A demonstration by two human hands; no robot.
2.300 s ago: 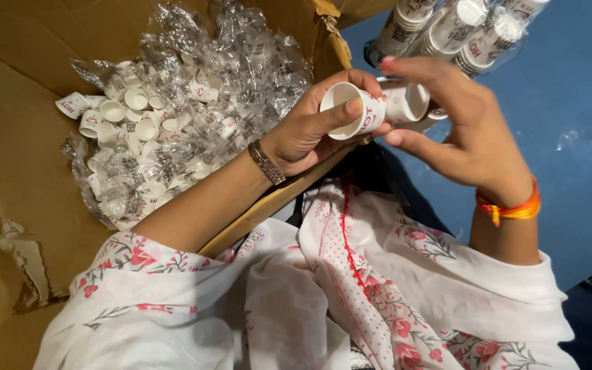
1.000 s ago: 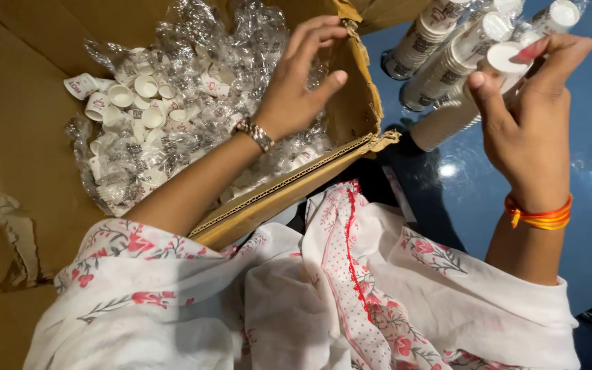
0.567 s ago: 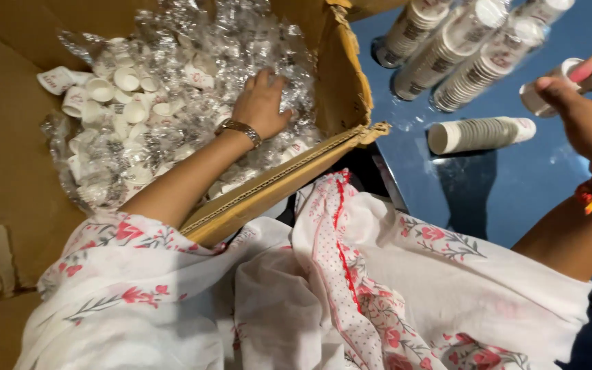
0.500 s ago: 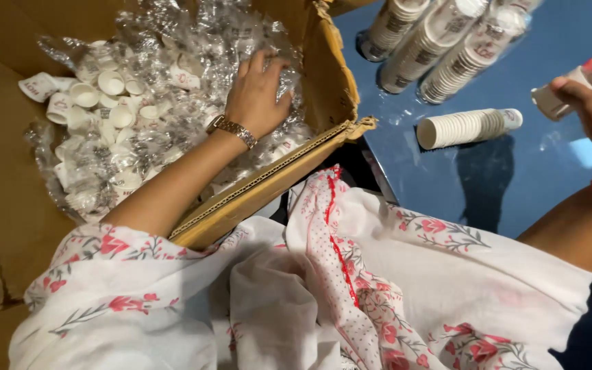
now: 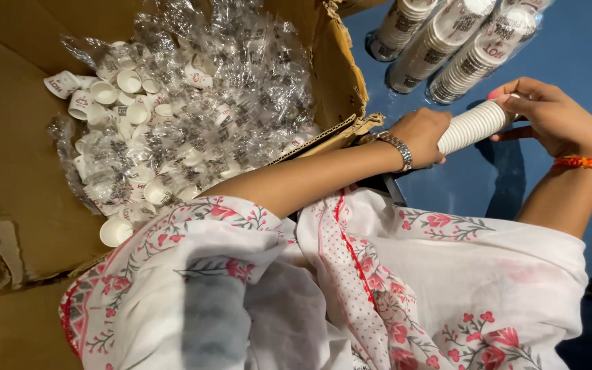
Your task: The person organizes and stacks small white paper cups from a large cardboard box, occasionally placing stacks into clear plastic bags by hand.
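Observation:
A white stack of nested paper cups [image 5: 473, 126] lies sideways between my two hands over the blue surface. My left hand [image 5: 422, 137], with a metal watch at the wrist, grips the stack's near end. My right hand [image 5: 548, 115], with an orange band at the wrist, closes around the far end. A cardboard box [image 5: 8, 130] at the left holds several loose small white paper cups [image 5: 130, 82] and crumpled clear plastic wrap [image 5: 234, 103].
Three wrapped sleeves of printed paper cups [image 5: 447, 48] lie side by side on the blue surface [image 5: 584, 48] at the top right. The box's torn cardboard edge [image 5: 351, 130] sits just left of my left wrist. My floral white garment fills the lower frame.
My left hand has come out of the box and over to the cup stack. My right hand has brought its cup down onto the stack's end, and both hands now hold the stack.

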